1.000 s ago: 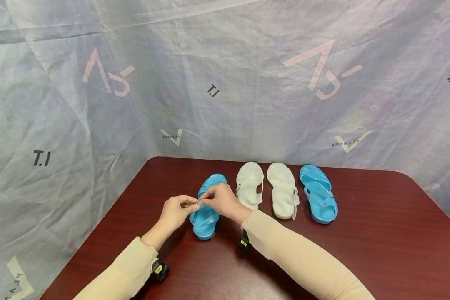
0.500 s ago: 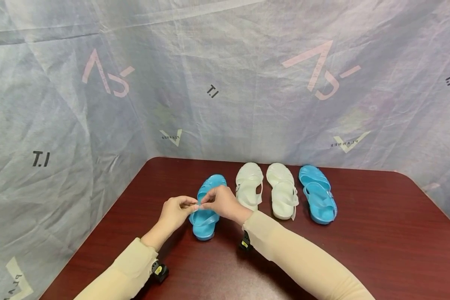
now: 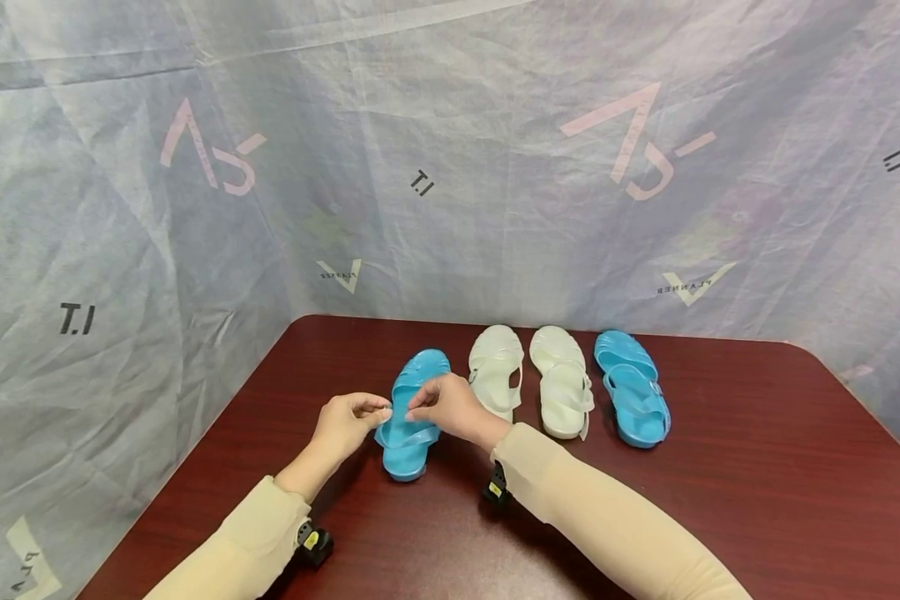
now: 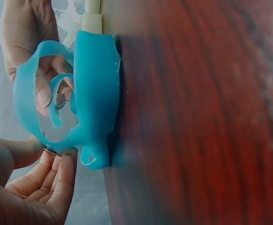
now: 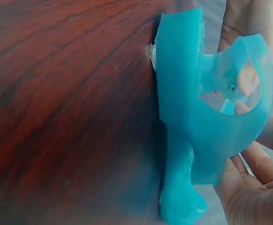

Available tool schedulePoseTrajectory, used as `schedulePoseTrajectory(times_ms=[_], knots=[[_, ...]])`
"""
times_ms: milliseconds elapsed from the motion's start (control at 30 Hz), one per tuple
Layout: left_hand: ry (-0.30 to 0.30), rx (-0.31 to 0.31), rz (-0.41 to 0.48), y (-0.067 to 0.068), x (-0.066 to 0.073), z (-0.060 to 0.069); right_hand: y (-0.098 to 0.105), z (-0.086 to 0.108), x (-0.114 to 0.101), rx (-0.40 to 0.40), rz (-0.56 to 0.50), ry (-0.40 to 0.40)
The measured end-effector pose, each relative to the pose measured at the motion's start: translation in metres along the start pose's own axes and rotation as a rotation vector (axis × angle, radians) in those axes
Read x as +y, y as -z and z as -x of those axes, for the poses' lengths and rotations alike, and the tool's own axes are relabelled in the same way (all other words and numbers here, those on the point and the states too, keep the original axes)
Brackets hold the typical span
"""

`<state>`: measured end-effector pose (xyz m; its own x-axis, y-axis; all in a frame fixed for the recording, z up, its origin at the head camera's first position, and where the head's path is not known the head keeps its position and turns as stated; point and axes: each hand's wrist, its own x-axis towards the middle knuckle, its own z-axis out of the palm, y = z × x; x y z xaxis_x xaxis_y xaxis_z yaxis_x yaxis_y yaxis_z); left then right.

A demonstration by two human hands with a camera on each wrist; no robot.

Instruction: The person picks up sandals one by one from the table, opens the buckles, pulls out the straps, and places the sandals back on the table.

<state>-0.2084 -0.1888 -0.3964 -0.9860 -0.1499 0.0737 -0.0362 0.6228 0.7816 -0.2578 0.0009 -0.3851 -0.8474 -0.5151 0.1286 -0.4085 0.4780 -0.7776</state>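
Observation:
A blue jelly sandal [image 3: 405, 458] stands on the table, toe away from me, between my two hands. My left hand [image 3: 345, 425] is at its left side, thumb and fingertips pinching the small metal buckle [image 4: 53, 151] on the side strap. My right hand [image 3: 453, 407] reaches over the sandal from the right. Its thumb and finger pinch the loose strap end [image 4: 55, 96], whose tip curls free in the left wrist view. Between the strap end and the buckle there is a gap. The sandal's body partly hides the fingers in the right wrist view.
Two white sandals, one left [image 3: 497, 358] and one right [image 3: 562, 383], stand beside the blue one on the dark red table [image 3: 757, 467]. Farther right is a second blue sandal [image 3: 633, 392]. A grey printed cloth [image 3: 450, 167] hangs behind the table.
My hands, which met over the sandal's left side, have drawn apart: the right fingers moved right, the left fingers slightly left. The sandal has barely shifted.

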Motion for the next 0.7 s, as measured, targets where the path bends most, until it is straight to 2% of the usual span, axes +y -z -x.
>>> schedulePoseTrajectory(times_ms=[200, 500, 700], knots=[[0.005, 0.002, 0.005, 0.0, 0.0, 0.001, 0.002, 0.0, 0.001, 0.019, -0.036, -0.023], [0.004, 0.008, 0.029, -0.001, -0.003, 0.001, 0.01, -0.001, 0.006, 0.199, -0.135, -0.058], [0.005, 0.018, 0.026, -0.001, -0.003, 0.001, 0.014, -0.001, 0.007, 0.232, -0.19, -0.124]])
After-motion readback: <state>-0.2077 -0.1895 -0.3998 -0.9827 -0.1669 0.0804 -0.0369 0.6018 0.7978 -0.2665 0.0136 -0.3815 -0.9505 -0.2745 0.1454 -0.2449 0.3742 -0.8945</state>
